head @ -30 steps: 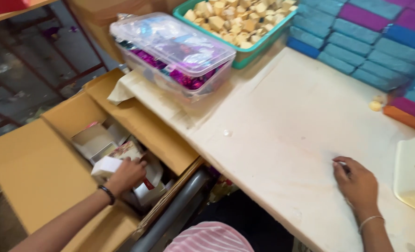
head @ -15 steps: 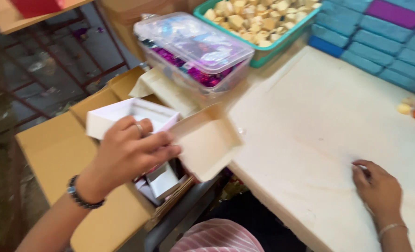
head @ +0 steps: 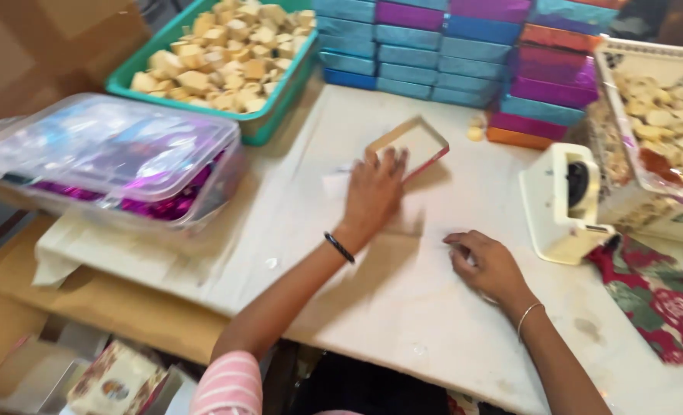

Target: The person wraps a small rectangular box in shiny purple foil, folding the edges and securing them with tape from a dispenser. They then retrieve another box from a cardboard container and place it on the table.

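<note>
Left hand (head: 374, 192): grip spread, fingers splayed flat, fingertips touching the near edge of a small open cardboard box (head: 411, 144). Box is shallow, rectangular, pale inside with a reddish outer wall; it lies on the surface (head: 403, 307) mid-scene, slightly tilted, far of the hand. Dark bead bracelet on that wrist.

Right hand (head: 486, 261): rests knuckles-up on the surface, nearer and to the right. Fingers curled under, grip pressed together; cannot tell whether it pins anything. Thin bangle on the wrist.

Around:
- Clear lidded plastic tub (head: 115, 157) at left, purple foil pieces inside.
- Green tray (head: 268, 115) far left, heaped with pale tan cubes.
- Stacked flat boxes (head: 464, 54) in teal, blue, purple and orange along the far edge, just beyond the cardboard box.
- Cream tape dispenser (head: 564, 204) right of the box, near the right hand.
- White tray of pale sweets (head: 664, 115) far right; floral cloth (head: 656, 296) near it.

Nothing lies between hand and box.
</note>
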